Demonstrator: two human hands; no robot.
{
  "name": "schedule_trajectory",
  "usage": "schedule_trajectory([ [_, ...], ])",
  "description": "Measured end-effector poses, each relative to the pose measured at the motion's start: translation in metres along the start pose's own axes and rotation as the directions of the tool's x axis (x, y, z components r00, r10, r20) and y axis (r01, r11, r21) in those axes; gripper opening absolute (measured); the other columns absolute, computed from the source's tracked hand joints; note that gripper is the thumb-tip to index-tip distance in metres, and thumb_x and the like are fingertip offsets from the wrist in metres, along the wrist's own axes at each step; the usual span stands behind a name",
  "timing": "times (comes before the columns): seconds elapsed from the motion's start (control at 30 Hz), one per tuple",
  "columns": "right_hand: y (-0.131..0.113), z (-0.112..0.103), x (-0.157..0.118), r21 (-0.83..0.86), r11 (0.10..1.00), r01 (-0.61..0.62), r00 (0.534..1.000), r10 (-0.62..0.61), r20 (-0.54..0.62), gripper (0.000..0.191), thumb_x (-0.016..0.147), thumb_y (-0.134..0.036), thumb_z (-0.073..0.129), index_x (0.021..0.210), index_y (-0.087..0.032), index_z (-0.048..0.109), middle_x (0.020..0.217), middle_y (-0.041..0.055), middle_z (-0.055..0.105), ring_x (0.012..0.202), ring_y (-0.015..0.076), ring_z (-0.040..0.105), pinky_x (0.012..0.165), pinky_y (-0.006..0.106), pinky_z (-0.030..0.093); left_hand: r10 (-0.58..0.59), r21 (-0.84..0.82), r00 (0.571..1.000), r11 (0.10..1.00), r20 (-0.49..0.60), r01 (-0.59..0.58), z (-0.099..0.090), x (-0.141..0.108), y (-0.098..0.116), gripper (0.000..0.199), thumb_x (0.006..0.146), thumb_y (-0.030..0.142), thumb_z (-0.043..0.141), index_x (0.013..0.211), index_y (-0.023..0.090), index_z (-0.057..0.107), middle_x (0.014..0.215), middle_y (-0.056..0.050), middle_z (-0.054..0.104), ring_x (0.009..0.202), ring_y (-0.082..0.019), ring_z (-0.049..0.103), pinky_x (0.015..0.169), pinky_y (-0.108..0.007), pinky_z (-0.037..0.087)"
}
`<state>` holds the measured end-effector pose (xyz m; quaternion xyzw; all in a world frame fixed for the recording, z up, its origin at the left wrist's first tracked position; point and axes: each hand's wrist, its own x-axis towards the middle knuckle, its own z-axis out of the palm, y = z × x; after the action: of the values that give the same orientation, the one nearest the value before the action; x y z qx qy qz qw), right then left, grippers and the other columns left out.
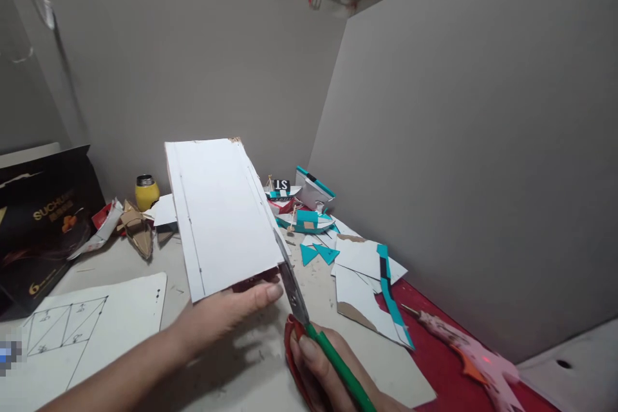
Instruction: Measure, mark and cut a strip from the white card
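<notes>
My left hand [226,315] holds up a white cardboard sheet [224,206] by its lower edge, thumb showing below and the other fingers hidden behind it. Pencil lines run along both long sides of the sheet. In my right hand [328,360] is a pair of scissors [294,290] with one green and one red handle. Their blades lie at the sheet's right edge, near its lower corner, along the pencil line. How far the blades are parted is hard to see.
A hot glue gun [468,347] lies at right on a red surface. White and teal card scraps [362,264] and small model boats [306,221] sit beyond my right hand. At left are a drawn paper [120,309], a black box [43,225], a brown cardboard boat [138,232] and a yellow jar [147,193].
</notes>
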<state>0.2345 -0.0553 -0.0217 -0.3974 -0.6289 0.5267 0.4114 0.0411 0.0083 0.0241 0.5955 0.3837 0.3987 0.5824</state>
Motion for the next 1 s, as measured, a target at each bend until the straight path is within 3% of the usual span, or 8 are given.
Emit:
schedule_trajectory([
  [0.1,0.009,-0.006,0.004,-0.048,0.998,0.029,0.999,-0.031,-0.042,0.059,0.091,-0.070,0.038,0.065,-0.018,0.051,0.050,-0.0036,0.040,0.047,0.0087,0.037,0.043,0.021,0.030,-0.045,0.004,0.957,0.999,0.287,0.046,-0.033,0.014,0.015,0.065,0.035,0.025,0.095,0.097,0.022,0.076,0.109,-0.011,0.074,0.106,-0.037,0.065,0.091,-0.049,0.052],
  [0.17,0.012,-0.010,0.007,-0.078,0.996,0.040,0.998,-0.043,-0.036,0.063,0.091,-0.071,0.036,0.059,-0.019,0.047,0.045,-0.0047,0.036,0.043,0.0079,0.035,0.041,0.021,0.028,-0.057,-0.031,0.929,0.997,0.365,0.073,-0.053,0.020,0.024,0.078,0.024,0.025,0.095,0.098,0.018,0.075,0.106,-0.016,0.074,0.100,-0.044,0.067,0.079,-0.053,0.057],
  [0.2,0.013,-0.011,0.008,-0.084,0.996,0.035,0.999,-0.038,-0.036,0.063,0.090,-0.072,0.035,0.058,-0.019,0.047,0.044,-0.0051,0.035,0.042,0.0077,0.034,0.041,0.021,0.027,-0.023,-0.078,0.938,0.996,0.345,0.053,-0.060,0.022,0.028,0.079,0.028,0.038,0.095,0.102,0.019,0.074,0.106,-0.017,0.074,0.099,-0.043,0.067,0.077,-0.052,0.058],
  [0.27,0.013,-0.013,0.010,-0.084,0.996,0.020,0.998,-0.025,-0.058,0.063,0.089,-0.074,0.035,0.062,-0.019,0.048,0.043,-0.0062,0.034,0.040,0.0075,0.032,0.040,0.022,0.025,0.072,-0.186,0.979,0.982,0.189,-0.036,-0.067,0.024,0.031,0.065,0.060,0.055,0.081,0.115,0.024,0.068,0.113,-0.012,0.073,0.104,-0.034,0.067,0.082,-0.043,0.057],
  [0.37,0.014,-0.012,0.010,-0.099,0.995,0.030,0.995,-0.039,-0.090,0.060,0.088,-0.074,0.037,0.067,-0.019,0.048,0.045,-0.0066,0.035,0.042,0.0074,0.031,0.040,0.022,0.024,0.123,-0.263,0.991,0.956,-0.057,-0.134,-0.060,0.026,0.028,0.039,0.080,0.043,0.071,0.115,0.027,0.066,0.108,-0.004,0.075,0.097,-0.021,0.070,0.082,-0.028,0.057],
  [0.5,0.017,-0.012,0.008,-0.112,0.992,0.053,0.996,-0.061,-0.066,0.057,0.091,-0.070,0.036,0.072,-0.019,0.049,0.046,-0.0070,0.036,0.042,0.0072,0.031,0.040,0.022,0.023,0.062,-0.283,0.985,0.953,-0.162,-0.107,-0.039,0.025,0.022,0.031,0.078,0.029,0.076,0.107,0.018,0.070,0.097,-0.007,0.078,0.088,-0.021,0.073,0.079,-0.027,0.059],
  [0.77,0.014,-0.015,0.012,-0.058,0.992,0.111,0.993,-0.108,0.040,0.054,0.091,-0.068,0.042,0.079,-0.017,0.055,0.046,-0.0057,0.037,0.046,0.0095,0.039,0.048,0.023,0.036,0.082,-0.298,0.977,0.944,-0.196,-0.139,-0.029,0.019,0.027,0.051,0.073,0.034,0.081,0.118,0.014,0.067,0.106,-0.012,0.076,0.097,-0.029,0.071,0.087,-0.038,0.057],
  [1.0,0.009,-0.009,0.010,-0.016,0.993,0.118,0.991,-0.119,-0.067,0.057,0.087,-0.072,0.044,0.084,-0.016,0.057,0.057,-0.0017,0.045,0.056,0.0124,0.046,0.053,0.024,0.040,0.111,-0.255,0.974,0.954,-0.199,-0.161,-0.029,0.019,0.026,0.054,0.071,0.036,0.081,0.118,0.014,0.067,0.107,-0.013,0.075,0.097,-0.031,0.071,0.086,-0.040,0.057],
])
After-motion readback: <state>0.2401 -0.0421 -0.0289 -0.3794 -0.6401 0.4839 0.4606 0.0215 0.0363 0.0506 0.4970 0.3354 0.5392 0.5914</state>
